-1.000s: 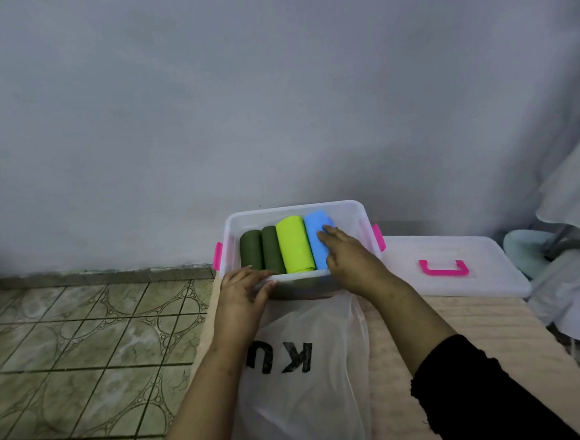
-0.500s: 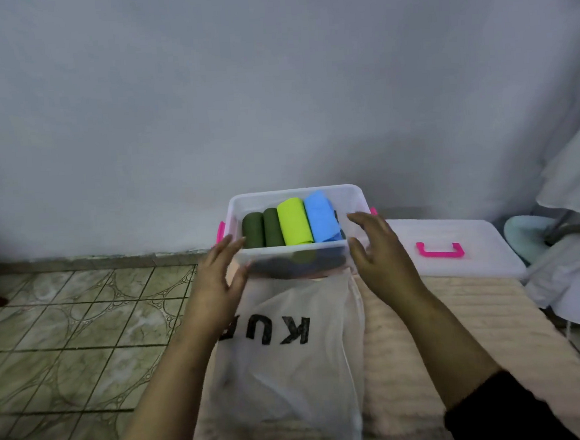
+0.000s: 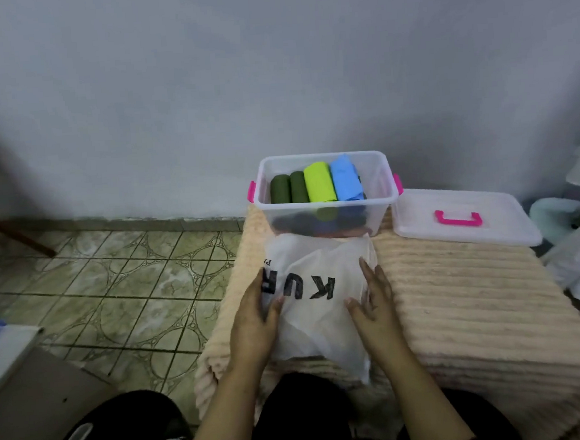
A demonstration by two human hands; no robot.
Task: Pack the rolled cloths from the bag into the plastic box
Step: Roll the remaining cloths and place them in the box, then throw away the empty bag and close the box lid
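Item: bag; thin white plastic film, translucent, creased, printed with bold dark letters; lies flat and slack on the ribbed cover, its long axis running from us toward the box; its far edge touches the box's near wall. We judge it nearly or wholly empty, though the film is too cloudy to be sure.

Item: left hand; fingers together and extended, laid against the bag's left edge, thumb on the film; not pinching that we can see.

Item: right hand; fingers straight, pressed together, resting on the bag's right side; palm turned inward.

Relation: the bag lies directly between our two hands, both equally near; the box sits straight ahead beyond the fingertips; any next cloth must travel forward along the bag's long axis.

Item: box; clear rigid plastic, rectangular, pink latches at each end; open.

Item: cloths, rolled, soft cylinders packed side by side with axes running front to back: two dark green rolls, a lime roll, a blue roll; darker rolls show faintly through the wall beneath.

Item: lid; clear, pink handle; lies flat just right of the box.
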